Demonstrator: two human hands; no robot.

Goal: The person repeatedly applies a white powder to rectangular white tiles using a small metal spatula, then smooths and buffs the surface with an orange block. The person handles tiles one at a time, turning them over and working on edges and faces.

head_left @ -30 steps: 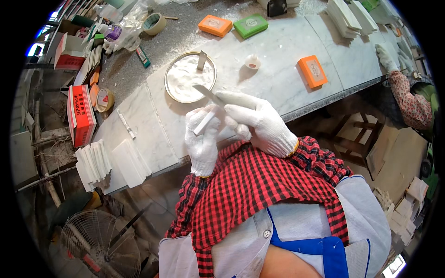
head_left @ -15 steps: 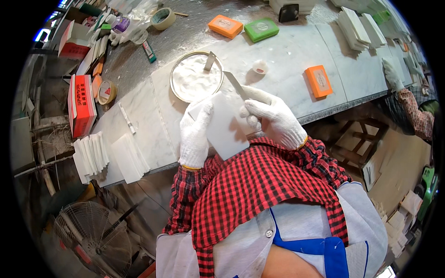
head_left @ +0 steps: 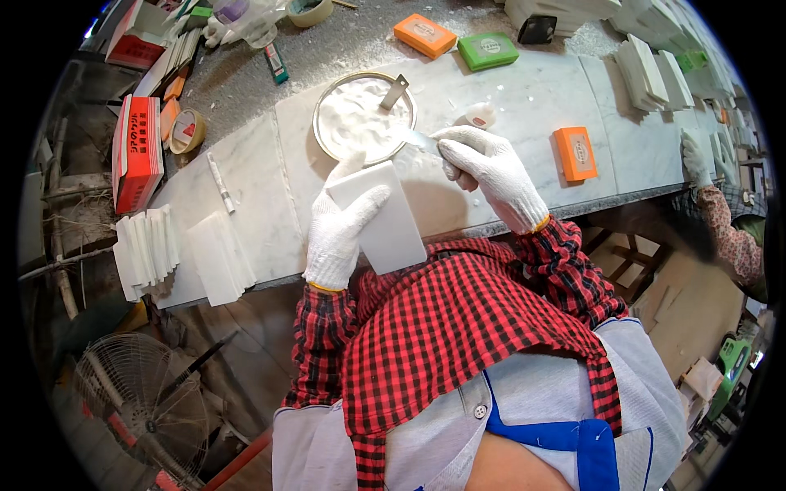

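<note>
My left hand (head_left: 336, 233), in a white knit glove, grips a flat white rectangular tile (head_left: 386, 219) by its left side, thumb across the face. The tile is tilted above the front edge of the bench. In my right hand (head_left: 499, 176), gloved too, a thin metal scraper (head_left: 422, 141) is pinched, its blade pointing left. The blade's end is at the right rim of a round tin (head_left: 318, 135) of white paste (head_left: 360, 119); whether it touches the paste I cannot tell. A second bent metal strip (head_left: 395, 92) stands in the paste.
Behind the tin lie orange (head_left: 425, 35) and green boxes (head_left: 488, 51); another orange box (head_left: 575, 154) is at right. Stacked white tiles (head_left: 147, 252) line the left front edge. A red carton (head_left: 137, 154) stands far left. Another person's gloved hand (head_left: 695, 158) rests at the far right.
The scraper blade has moved from above the tile to the tin's rim, turning flatter. My left hand holds the tile slightly lower and farther left in view. The view has shifted.
</note>
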